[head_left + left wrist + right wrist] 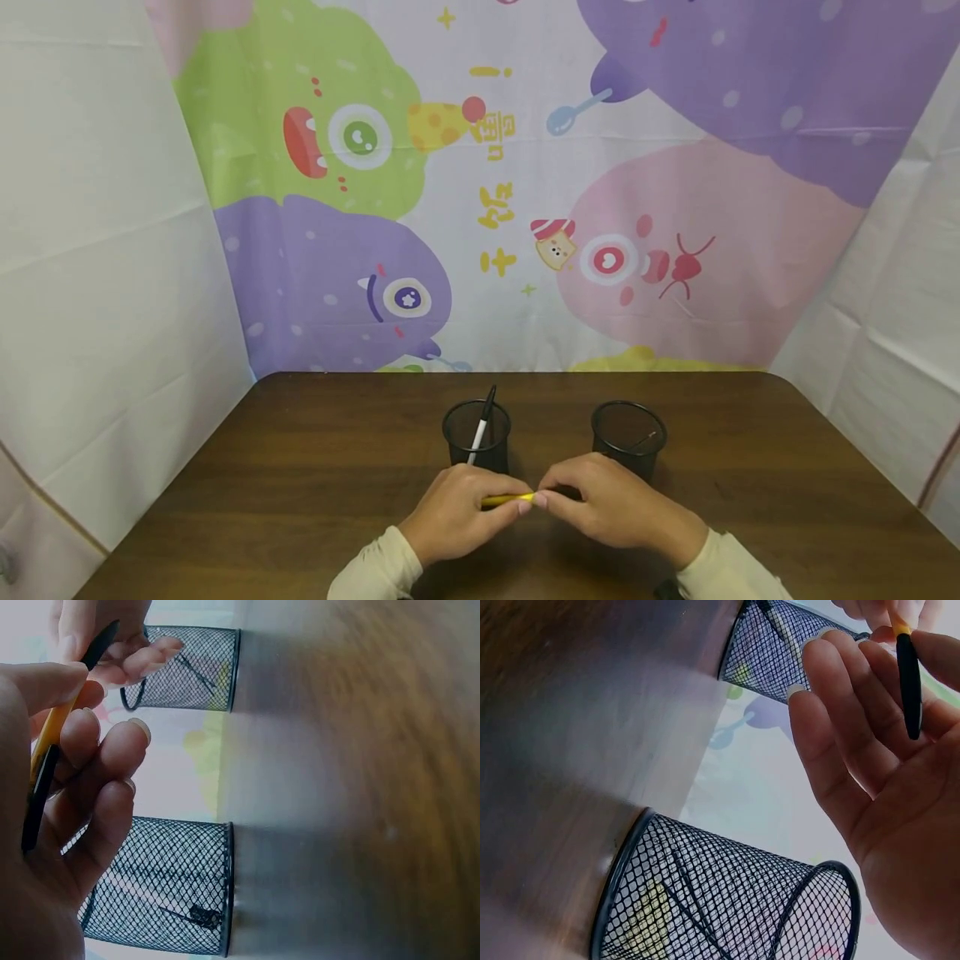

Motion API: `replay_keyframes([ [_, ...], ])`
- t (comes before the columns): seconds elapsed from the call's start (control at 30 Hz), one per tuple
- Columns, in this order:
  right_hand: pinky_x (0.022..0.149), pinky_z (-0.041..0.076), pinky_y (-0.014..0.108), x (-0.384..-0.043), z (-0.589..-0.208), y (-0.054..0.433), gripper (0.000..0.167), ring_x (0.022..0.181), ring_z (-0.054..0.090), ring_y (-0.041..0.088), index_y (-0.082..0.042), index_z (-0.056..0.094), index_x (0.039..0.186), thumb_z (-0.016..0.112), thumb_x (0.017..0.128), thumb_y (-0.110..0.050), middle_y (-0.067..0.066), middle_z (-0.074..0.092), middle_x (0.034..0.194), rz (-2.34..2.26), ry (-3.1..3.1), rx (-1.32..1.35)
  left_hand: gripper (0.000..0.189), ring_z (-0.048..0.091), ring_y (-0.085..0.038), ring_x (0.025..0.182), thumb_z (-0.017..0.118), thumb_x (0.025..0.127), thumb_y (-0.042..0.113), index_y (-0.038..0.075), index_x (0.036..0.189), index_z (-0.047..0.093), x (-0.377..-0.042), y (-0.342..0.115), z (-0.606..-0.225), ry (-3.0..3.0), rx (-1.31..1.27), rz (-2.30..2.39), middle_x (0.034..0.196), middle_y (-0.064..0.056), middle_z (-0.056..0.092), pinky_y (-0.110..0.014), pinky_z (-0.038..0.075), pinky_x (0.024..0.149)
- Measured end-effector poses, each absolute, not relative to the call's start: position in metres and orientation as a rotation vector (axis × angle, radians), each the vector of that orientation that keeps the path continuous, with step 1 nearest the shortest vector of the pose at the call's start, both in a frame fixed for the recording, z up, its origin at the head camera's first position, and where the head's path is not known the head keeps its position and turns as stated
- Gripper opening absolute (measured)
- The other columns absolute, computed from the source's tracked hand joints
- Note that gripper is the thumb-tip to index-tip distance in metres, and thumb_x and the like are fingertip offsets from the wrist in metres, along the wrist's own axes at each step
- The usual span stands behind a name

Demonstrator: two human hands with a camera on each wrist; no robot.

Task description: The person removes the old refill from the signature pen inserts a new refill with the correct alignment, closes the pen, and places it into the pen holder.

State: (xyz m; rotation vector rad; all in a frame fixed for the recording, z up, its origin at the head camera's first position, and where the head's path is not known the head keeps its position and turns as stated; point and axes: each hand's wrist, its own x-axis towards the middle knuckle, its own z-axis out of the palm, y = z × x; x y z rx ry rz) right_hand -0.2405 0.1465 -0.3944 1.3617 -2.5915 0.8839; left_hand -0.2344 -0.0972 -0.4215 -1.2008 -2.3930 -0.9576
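- Locate the yellow pen with black ends [502, 500]: it is suspended between your two hands, above the table [300, 467] and on the near side of the cups.
- Your left hand [467, 508] pinches the yellow barrel between thumb and index finger.
- Your right hand [600, 502] pinches the pen at its other end; the remaining fingers are loosely extended.
- The left mesh cup [489, 463] stands upright and holds a tilted white pen [478, 437], black end up.
- The right mesh cup [647, 465] contains thin dark sticks [694, 915].
- A cartoon-printed backdrop [510, 321] hangs behind the table.
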Motion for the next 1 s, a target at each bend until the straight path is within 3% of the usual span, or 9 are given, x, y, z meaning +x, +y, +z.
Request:
replay_keyframes([
  [0.5,0.074,0.055,0.033,-0.2394,-0.3955,0.1462,0.017,0.082,0.062,-0.002,-0.023,0.071,0.099,0.061,0.101,-0.036,-0.02,0.066,0.092,0.898,-2.59,1.331,0.019,0.052,0.012,0.065,0.065,0.099,0.036,0.024,0.106,0.077,-0.2352,-0.0973,-0.4228,-2.396,-1.202,-0.956,0.084,0.021,0.068,-0.011,0.042,0.059],
  [1.0,0.072,0.053,0.025,-0.238,-0.3979,0.1434,0.013,0.081,0.061,-0.003,-0.023,0.068,0.1,0.065,0.099,-0.035,-0.019,0.066,0.091,0.879,-2.543,1.315,0.011,0.043,0.007,0.058,0.072,0.092,0.024,0.024,0.103,0.071,-0.2331,-0.0954,-0.4202,-2.377,-1.188,-0.805,0.083,0.02,0.064,-0.01,0.036,0.055],
])
